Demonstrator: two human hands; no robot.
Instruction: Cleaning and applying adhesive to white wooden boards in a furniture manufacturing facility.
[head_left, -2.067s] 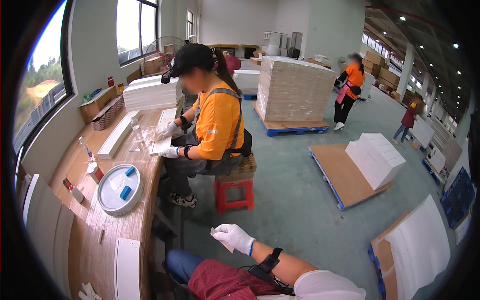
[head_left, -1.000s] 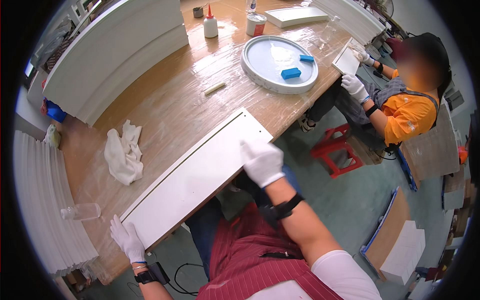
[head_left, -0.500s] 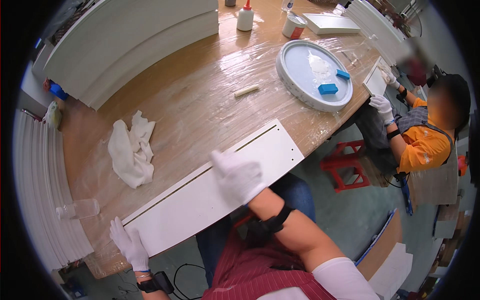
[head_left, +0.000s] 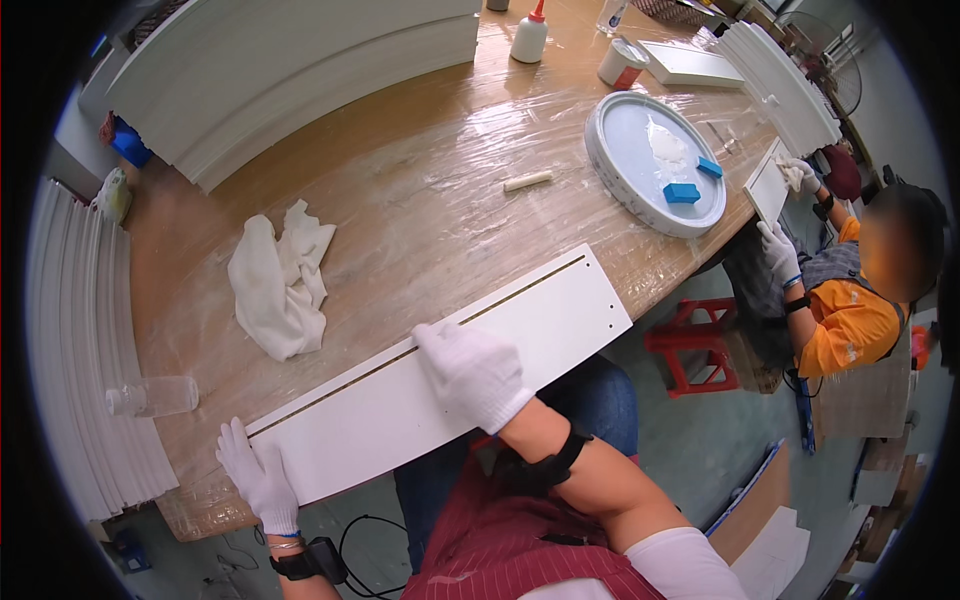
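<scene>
A long white board (head_left: 560, 315) with a thin groove along its far edge and small holes at its right end lies along the near edge of the wooden table (head_left: 420, 190). My left hand (head_left: 258, 478), in a white glove, presses flat on the board's left end. My right hand (head_left: 472, 372), also gloved, rests on the board's middle, fingers at the groove. Neither hand lifts the board.
A crumpled white cloth (head_left: 280, 280) lies left of centre. A round white tray (head_left: 655, 160) holds blue sponges and glue. A small dowel (head_left: 528, 181), glue bottle (head_left: 528, 34), cup (head_left: 620, 62) and stacked white panels (head_left: 300, 70) are farther back. A seated person in orange (head_left: 850, 300) works at right.
My view swung from the room down to the table. Over the last second my right hand slid left along the board toward its middle; my left hand stayed at the left end.
</scene>
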